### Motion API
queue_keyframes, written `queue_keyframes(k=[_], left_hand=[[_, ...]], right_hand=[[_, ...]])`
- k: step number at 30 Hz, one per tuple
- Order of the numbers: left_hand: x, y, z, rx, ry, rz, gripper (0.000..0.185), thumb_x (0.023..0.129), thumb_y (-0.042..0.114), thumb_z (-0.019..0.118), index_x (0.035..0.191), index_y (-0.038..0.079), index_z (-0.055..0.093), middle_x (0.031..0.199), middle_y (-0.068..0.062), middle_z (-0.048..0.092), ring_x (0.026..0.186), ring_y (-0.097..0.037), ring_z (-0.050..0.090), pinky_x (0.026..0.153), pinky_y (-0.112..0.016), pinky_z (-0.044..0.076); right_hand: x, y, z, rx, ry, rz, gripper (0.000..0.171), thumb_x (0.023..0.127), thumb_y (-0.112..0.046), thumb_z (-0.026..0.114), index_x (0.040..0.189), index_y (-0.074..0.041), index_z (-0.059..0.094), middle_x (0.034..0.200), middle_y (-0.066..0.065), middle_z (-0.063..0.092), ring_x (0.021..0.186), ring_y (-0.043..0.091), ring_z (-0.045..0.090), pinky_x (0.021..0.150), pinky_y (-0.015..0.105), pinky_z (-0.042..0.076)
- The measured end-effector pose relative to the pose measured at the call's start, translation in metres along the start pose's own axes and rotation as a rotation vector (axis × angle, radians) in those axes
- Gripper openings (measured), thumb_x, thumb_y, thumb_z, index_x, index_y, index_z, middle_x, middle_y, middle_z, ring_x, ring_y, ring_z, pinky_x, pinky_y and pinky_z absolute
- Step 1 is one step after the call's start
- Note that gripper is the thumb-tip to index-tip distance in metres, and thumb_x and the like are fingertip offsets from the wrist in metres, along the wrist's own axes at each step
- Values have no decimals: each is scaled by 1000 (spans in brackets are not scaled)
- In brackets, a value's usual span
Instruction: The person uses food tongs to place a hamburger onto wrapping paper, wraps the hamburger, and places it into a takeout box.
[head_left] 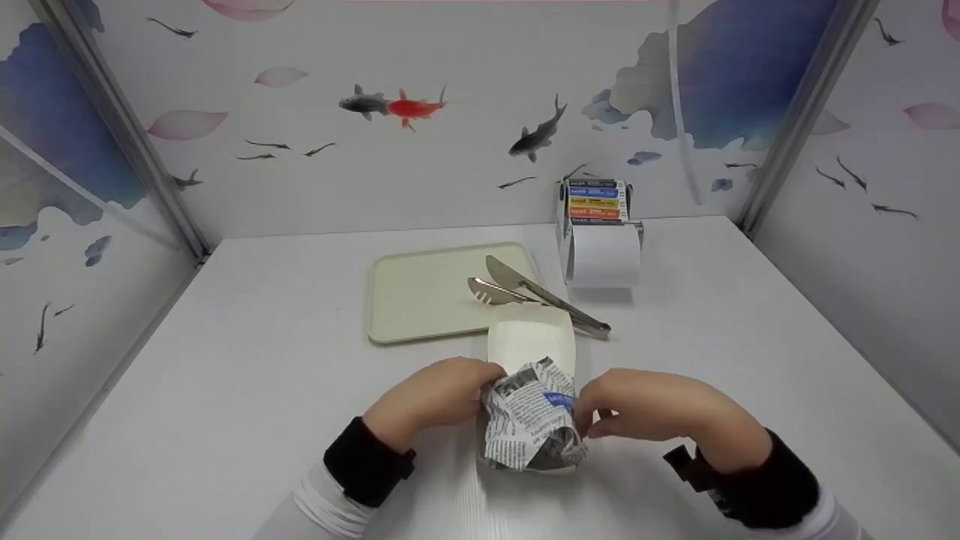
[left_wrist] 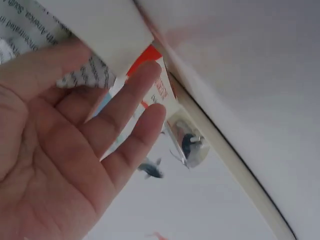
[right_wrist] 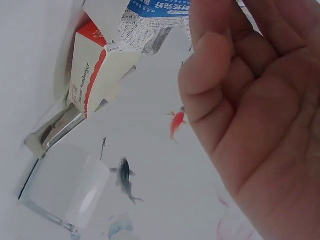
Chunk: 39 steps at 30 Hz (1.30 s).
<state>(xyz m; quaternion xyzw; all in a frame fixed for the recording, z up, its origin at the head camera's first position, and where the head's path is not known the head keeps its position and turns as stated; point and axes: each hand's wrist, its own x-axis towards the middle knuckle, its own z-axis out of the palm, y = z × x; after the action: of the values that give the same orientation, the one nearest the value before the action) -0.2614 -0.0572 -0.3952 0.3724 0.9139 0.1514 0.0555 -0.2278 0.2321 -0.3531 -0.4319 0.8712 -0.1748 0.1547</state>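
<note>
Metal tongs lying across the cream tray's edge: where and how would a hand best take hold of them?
Grip the steel tongs at the joined handle end, which lies off the cream plastic tray on the white table. Come from above on the right: that end is unobstructed, while the spread tips rest over the tray.

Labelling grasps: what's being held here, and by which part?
Both hands work the newsprint-wrapped bundle in the white box: the left hand touches its left side, the right hand its right. Firm grip cannot be told.

The newsprint wrapper (left_wrist: 30, 25) shows the words "South America", while the carton (right_wrist: 95, 75) side bears small illegible red lettering.
</note>
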Motion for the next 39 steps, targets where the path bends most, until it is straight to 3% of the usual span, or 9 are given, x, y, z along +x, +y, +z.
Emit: queue_keyframes(k=[2,5,8,10,15,21,26,33,39], left_hand=[[-8,-3,-11,-98,-14,-18,43,97,4,62,140,4,62,138,-14,70,134,-32,64,117,-48,49],[-23,-1,-23,-197,-15,-66,64,100,24,69,156,5,46,156,-17,57,149,-34,51,125,-52,39],[-34,5,-22,-212,-31,-82,94,91,50,79,163,8,36,163,-16,49,153,-34,46,127,-53,37],[-36,9,-16,-191,-48,-72,106,82,55,85,163,9,35,164,-14,48,152,-32,48,126,-52,40],[-29,13,2,-138,-42,-58,106,75,51,92,160,13,41,153,-8,59,141,-26,58,120,-45,47],[-22,7,13,-133,-46,-41,103,74,49,93,158,17,45,141,-5,67,131,-22,61,115,-41,50],[-15,0,12,-158,-40,-44,99,74,48,93,156,15,49,134,-5,71,123,-21,62,109,-40,53],[-1,-8,7,-215,-61,-65,90,76,43,88,154,16,51,118,-4,75,115,-22,64,100,-39,54],[6,-6,9,-115,-53,-42,82,77,47,87,149,21,58,114,-4,74,106,-20,65,92,-37,56]], right_hand=[[-1,1,-2,-3,91,55,10,96,-10,74,106,-10,75,103,1,76,88,5,65,78,26,56],[-1,2,-2,1,191,154,40,91,-20,82,125,-5,67,122,10,73,102,21,69,88,39,58],[2,1,3,5,176,213,76,83,-31,90,144,-2,56,140,17,66,117,33,68,100,51,56],[5,-1,7,9,139,235,88,78,-35,93,148,-2,52,142,16,65,122,35,67,105,55,55],[12,-10,19,-9,97,279,92,74,-32,95,148,0,52,136,14,69,127,36,66,110,56,52],[19,-19,31,-30,75,348,99,74,-35,95,151,4,47,135,22,68,126,41,65,109,60,51],[22,-18,32,-38,86,366,95,74,-37,94,149,2,49,123,19,70,115,38,67,102,58,55],[22,-9,29,31,68,353,91,77,-35,92,149,-1,48,126,16,70,119,34,68,104,55,54],[23,-5,30,27,88,326,89,74,-34,93,146,-3,50,116,9,74,107,27,70,98,49,57]])
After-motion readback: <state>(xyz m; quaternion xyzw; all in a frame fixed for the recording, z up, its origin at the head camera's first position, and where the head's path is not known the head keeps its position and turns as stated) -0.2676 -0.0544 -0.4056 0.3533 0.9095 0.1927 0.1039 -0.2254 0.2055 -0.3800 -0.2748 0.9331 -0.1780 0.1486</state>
